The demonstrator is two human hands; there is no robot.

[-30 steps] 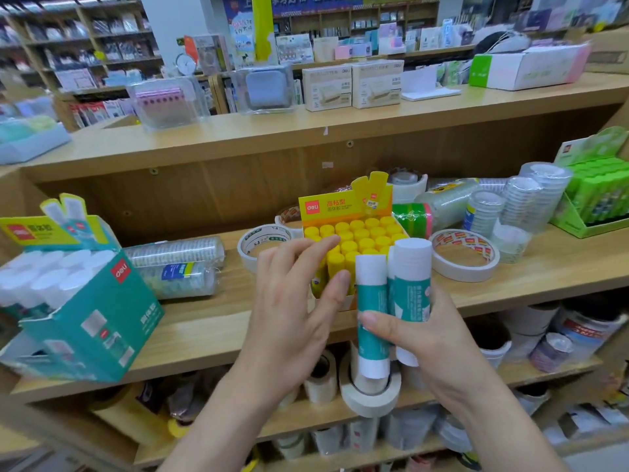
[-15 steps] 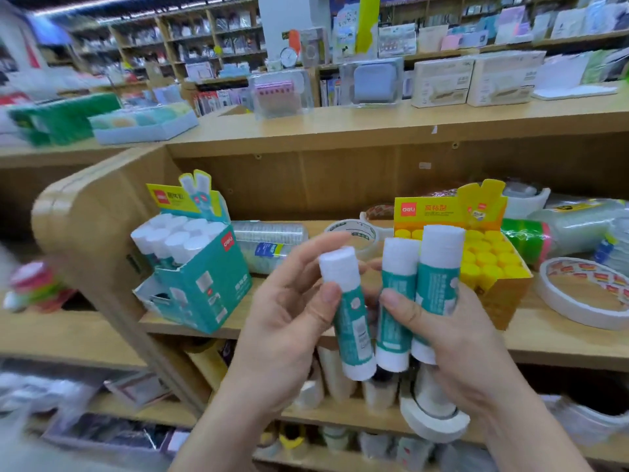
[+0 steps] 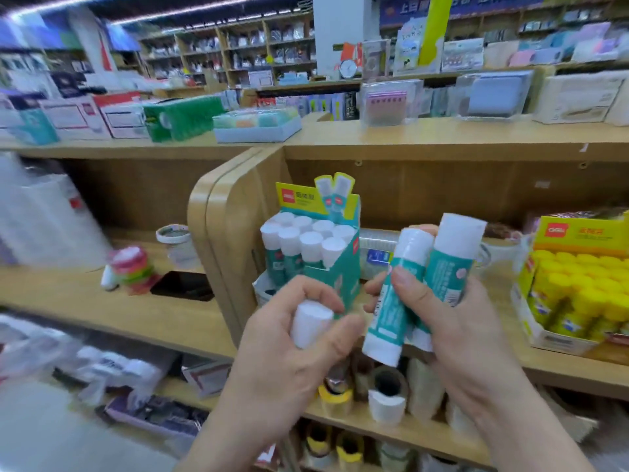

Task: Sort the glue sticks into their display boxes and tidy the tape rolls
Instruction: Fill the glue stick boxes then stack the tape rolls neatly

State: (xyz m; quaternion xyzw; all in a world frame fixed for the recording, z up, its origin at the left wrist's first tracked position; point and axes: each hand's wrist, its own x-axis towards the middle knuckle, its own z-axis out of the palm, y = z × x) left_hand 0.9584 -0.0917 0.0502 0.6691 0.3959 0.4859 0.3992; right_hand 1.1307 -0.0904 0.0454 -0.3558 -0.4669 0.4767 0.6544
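**One glue stick in the left hand, two in the right, in front of the teal box**

On the far-left shelf (image 3: 102, 301) a stack of coloured tape rolls (image 3: 134, 267) and a loose roll (image 3: 172, 233) sit unsorted, so the tape half of the job looks undone. Just right of the curved end panel (image 3: 224, 233) stands the teal display box (image 3: 342, 274), with white caps packed in rows; whether a slot is free I cannot tell. Directly before it the left hand (image 3: 296, 338) curls fingers and thumb round a single glue stick (image 3: 311, 323), cap toward the camera, probably singled out so it can go in alone. The right hand (image 3: 452, 321) clamps its thumb across two more teal sticks (image 3: 391, 301), caps up and touching, likely a waiting supply. Further right, the yellow display box (image 3: 578, 231) holds yellow-capped sticks, apart from both hands.
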